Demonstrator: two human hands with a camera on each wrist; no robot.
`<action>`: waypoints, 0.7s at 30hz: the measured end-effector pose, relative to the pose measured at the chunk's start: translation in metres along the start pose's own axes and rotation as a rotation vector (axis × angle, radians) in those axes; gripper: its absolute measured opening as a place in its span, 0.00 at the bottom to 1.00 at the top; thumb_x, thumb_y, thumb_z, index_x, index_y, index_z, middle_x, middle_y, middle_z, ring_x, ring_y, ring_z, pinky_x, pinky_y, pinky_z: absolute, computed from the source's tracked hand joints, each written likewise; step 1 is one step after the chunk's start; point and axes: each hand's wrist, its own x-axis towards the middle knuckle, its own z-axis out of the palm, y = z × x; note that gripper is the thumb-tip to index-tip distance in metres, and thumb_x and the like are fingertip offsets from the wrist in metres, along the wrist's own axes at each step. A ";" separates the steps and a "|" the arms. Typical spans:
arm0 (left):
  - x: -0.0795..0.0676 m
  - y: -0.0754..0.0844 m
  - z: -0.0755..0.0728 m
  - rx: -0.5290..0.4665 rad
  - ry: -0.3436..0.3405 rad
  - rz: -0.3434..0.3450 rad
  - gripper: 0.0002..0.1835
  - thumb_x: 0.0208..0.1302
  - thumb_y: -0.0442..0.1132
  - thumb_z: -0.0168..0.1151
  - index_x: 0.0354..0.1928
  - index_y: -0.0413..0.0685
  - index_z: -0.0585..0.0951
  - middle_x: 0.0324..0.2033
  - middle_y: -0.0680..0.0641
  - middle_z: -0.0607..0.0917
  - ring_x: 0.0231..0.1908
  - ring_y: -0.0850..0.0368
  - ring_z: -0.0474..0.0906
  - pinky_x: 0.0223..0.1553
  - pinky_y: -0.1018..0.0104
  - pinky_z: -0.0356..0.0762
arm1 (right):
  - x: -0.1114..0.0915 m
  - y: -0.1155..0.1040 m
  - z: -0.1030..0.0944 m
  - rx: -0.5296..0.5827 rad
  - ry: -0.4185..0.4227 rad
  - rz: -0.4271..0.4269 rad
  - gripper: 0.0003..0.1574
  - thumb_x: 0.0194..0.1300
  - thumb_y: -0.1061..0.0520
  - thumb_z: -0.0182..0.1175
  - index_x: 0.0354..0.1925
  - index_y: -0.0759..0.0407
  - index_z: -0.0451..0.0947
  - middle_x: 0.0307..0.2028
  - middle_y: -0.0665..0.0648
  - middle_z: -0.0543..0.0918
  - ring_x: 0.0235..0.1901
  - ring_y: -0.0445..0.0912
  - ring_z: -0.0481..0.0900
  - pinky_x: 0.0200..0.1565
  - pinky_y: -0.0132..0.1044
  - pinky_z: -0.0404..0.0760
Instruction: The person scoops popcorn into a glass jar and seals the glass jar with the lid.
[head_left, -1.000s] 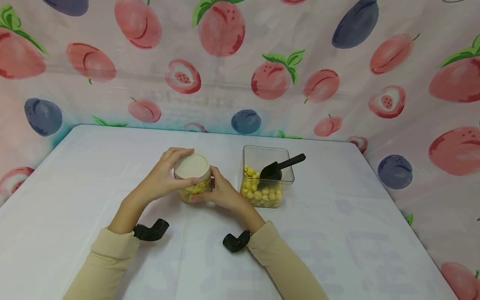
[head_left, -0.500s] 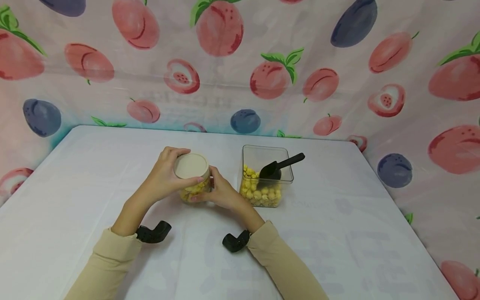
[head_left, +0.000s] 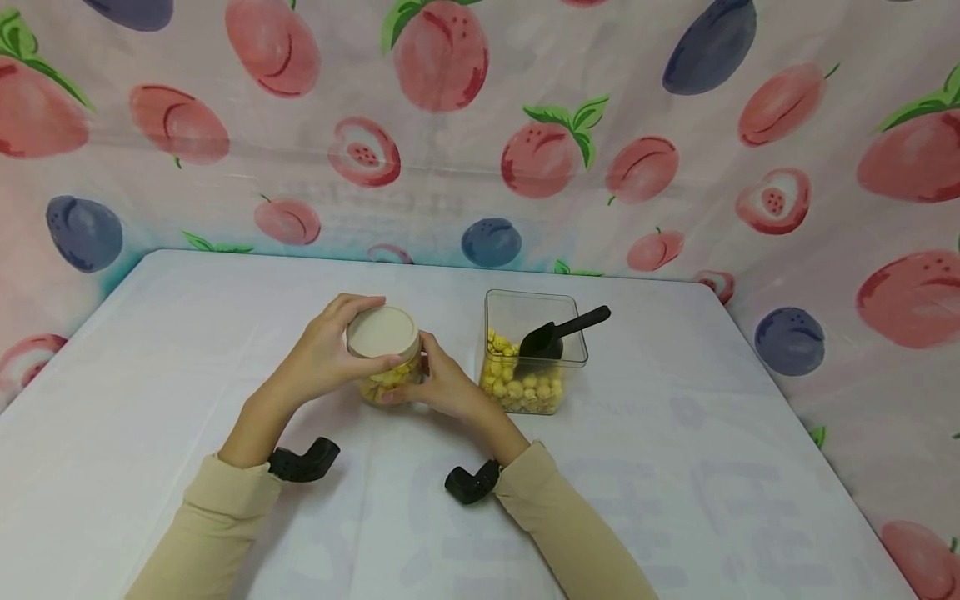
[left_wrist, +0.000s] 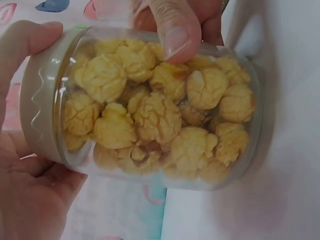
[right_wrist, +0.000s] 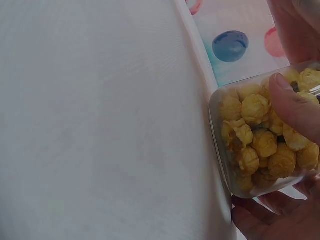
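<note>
A clear jar of yellow popcorn (left_wrist: 155, 115) stands upright on the table in the head view, topped by a cream screw lid (head_left: 383, 332). My left hand (head_left: 327, 350) grips that lid, with the thumb across its near side and the fingers round its far side. Lower down, my right hand (head_left: 442, 382) holds the jar's body from the right, thumb in front. The left wrist view has the lid's wavy-patterned side in close-up and popcorn filling most of the jar. Fingers behind the jar are partly hidden.
Right of the jar is a clear square container (head_left: 525, 408) partly filled with popcorn. A black scoop (head_left: 558, 333) leans in it, handle over the right rim. White cloth covers the table (head_left: 675, 467); a fruit-printed curtain (head_left: 442, 150) hangs behind.
My left hand and wrist have shifted slightly right, then back left, while gripping the lid. My right hand stays in place on the jar. The container and scoop have not moved.
</note>
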 end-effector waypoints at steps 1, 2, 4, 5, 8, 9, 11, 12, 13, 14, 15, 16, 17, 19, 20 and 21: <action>0.000 0.000 -0.001 0.001 -0.005 0.009 0.42 0.45 0.48 0.74 0.63 0.43 0.68 0.57 0.43 0.71 0.55 0.44 0.70 0.52 0.44 0.74 | 0.000 0.000 0.000 0.000 0.001 0.000 0.60 0.51 0.57 0.71 0.71 0.49 0.44 0.65 0.52 0.62 0.60 0.51 0.66 0.61 0.49 0.66; 0.000 -0.001 -0.001 -0.002 -0.011 0.018 0.42 0.46 0.48 0.74 0.63 0.44 0.68 0.57 0.43 0.71 0.56 0.44 0.70 0.52 0.44 0.74 | 0.000 0.000 0.000 -0.002 0.003 0.000 0.60 0.51 0.57 0.71 0.71 0.49 0.45 0.65 0.52 0.62 0.60 0.51 0.66 0.61 0.48 0.67; 0.000 -0.002 -0.003 -0.013 -0.023 0.033 0.41 0.46 0.46 0.74 0.63 0.44 0.68 0.58 0.43 0.71 0.56 0.45 0.70 0.53 0.44 0.73 | 0.000 0.000 0.000 -0.005 0.006 0.000 0.59 0.51 0.56 0.71 0.71 0.49 0.45 0.64 0.52 0.63 0.59 0.50 0.67 0.61 0.47 0.67; 0.000 -0.003 -0.003 -0.022 -0.028 0.040 0.41 0.46 0.45 0.74 0.63 0.45 0.68 0.58 0.43 0.71 0.57 0.45 0.70 0.54 0.45 0.72 | 0.000 0.000 0.000 -0.005 0.006 -0.002 0.59 0.51 0.56 0.71 0.71 0.49 0.46 0.64 0.52 0.63 0.59 0.50 0.67 0.61 0.47 0.67; 0.000 -0.004 -0.005 -0.063 -0.048 0.052 0.39 0.48 0.42 0.74 0.63 0.45 0.68 0.59 0.43 0.71 0.58 0.46 0.68 0.56 0.45 0.70 | 0.000 -0.001 -0.001 -0.006 0.006 -0.006 0.58 0.50 0.54 0.71 0.70 0.50 0.47 0.63 0.51 0.64 0.58 0.49 0.68 0.61 0.46 0.68; 0.000 -0.004 -0.005 -0.074 -0.055 0.052 0.39 0.48 0.41 0.73 0.63 0.45 0.67 0.59 0.43 0.70 0.59 0.46 0.67 0.57 0.45 0.69 | 0.000 0.000 -0.001 -0.005 0.007 -0.007 0.58 0.50 0.54 0.71 0.70 0.50 0.47 0.62 0.52 0.64 0.58 0.49 0.68 0.61 0.46 0.68; 0.000 -0.004 -0.006 -0.088 -0.073 0.044 0.39 0.49 0.41 0.72 0.64 0.45 0.66 0.60 0.43 0.69 0.60 0.46 0.66 0.58 0.44 0.67 | 0.000 0.000 -0.001 -0.003 0.012 -0.005 0.58 0.50 0.54 0.72 0.70 0.50 0.47 0.62 0.52 0.64 0.58 0.49 0.69 0.61 0.46 0.68; 0.000 -0.003 -0.006 -0.087 -0.083 0.034 0.40 0.50 0.41 0.72 0.65 0.45 0.65 0.61 0.42 0.68 0.60 0.45 0.65 0.59 0.44 0.66 | 0.000 0.000 -0.001 -0.003 0.014 -0.003 0.58 0.50 0.54 0.72 0.70 0.50 0.48 0.62 0.52 0.65 0.57 0.49 0.69 0.61 0.46 0.68; 0.000 -0.002 -0.007 -0.082 -0.092 0.022 0.40 0.51 0.42 0.71 0.65 0.45 0.64 0.61 0.42 0.67 0.60 0.45 0.64 0.59 0.43 0.66 | 0.000 0.000 -0.001 -0.003 0.016 -0.001 0.58 0.49 0.54 0.72 0.70 0.51 0.48 0.62 0.52 0.65 0.57 0.49 0.69 0.60 0.46 0.68; 0.000 -0.001 -0.007 -0.074 -0.100 0.009 0.41 0.51 0.43 0.71 0.66 0.44 0.63 0.61 0.41 0.67 0.60 0.44 0.64 0.59 0.42 0.66 | 0.001 0.000 -0.001 -0.004 0.018 0.002 0.58 0.49 0.54 0.72 0.70 0.51 0.48 0.61 0.52 0.65 0.57 0.49 0.69 0.60 0.46 0.68; 0.000 0.000 -0.007 -0.062 -0.107 -0.008 0.42 0.51 0.44 0.71 0.66 0.44 0.62 0.61 0.40 0.66 0.60 0.44 0.64 0.59 0.42 0.65 | 0.001 0.000 -0.001 -0.007 0.018 0.005 0.58 0.49 0.53 0.72 0.70 0.51 0.48 0.61 0.51 0.65 0.57 0.49 0.68 0.60 0.45 0.68; -0.001 0.000 -0.006 -0.049 -0.111 -0.028 0.43 0.51 0.46 0.71 0.67 0.43 0.61 0.61 0.40 0.65 0.60 0.43 0.64 0.59 0.41 0.66 | 0.001 0.000 -0.001 -0.008 0.018 0.008 0.58 0.49 0.53 0.72 0.70 0.51 0.48 0.61 0.51 0.65 0.57 0.49 0.68 0.60 0.45 0.68; -0.001 0.001 -0.006 -0.035 -0.113 -0.047 0.44 0.51 0.47 0.71 0.67 0.43 0.60 0.60 0.39 0.65 0.59 0.43 0.64 0.58 0.41 0.66 | 0.001 0.000 -0.001 -0.011 0.018 0.011 0.58 0.49 0.53 0.72 0.70 0.51 0.48 0.61 0.51 0.64 0.57 0.48 0.68 0.60 0.45 0.69; -0.002 0.002 -0.005 -0.014 -0.106 -0.077 0.46 0.50 0.49 0.71 0.67 0.42 0.59 0.58 0.37 0.65 0.58 0.42 0.64 0.57 0.41 0.67 | 0.001 0.000 -0.001 -0.014 0.016 0.013 0.58 0.49 0.53 0.72 0.69 0.51 0.48 0.61 0.52 0.64 0.57 0.49 0.68 0.60 0.46 0.69; -0.001 0.002 -0.003 -0.005 -0.098 -0.088 0.47 0.49 0.50 0.72 0.67 0.41 0.59 0.57 0.37 0.65 0.57 0.42 0.64 0.57 0.41 0.68 | 0.001 0.000 -0.001 -0.014 0.016 0.016 0.58 0.49 0.52 0.72 0.70 0.51 0.48 0.61 0.52 0.64 0.57 0.49 0.68 0.60 0.46 0.69; -0.001 0.002 -0.002 0.002 -0.086 -0.096 0.48 0.47 0.51 0.72 0.67 0.41 0.60 0.56 0.37 0.65 0.56 0.42 0.65 0.56 0.42 0.68 | 0.001 0.000 -0.001 -0.012 0.015 0.015 0.58 0.50 0.52 0.72 0.70 0.51 0.48 0.61 0.52 0.64 0.57 0.49 0.68 0.60 0.46 0.69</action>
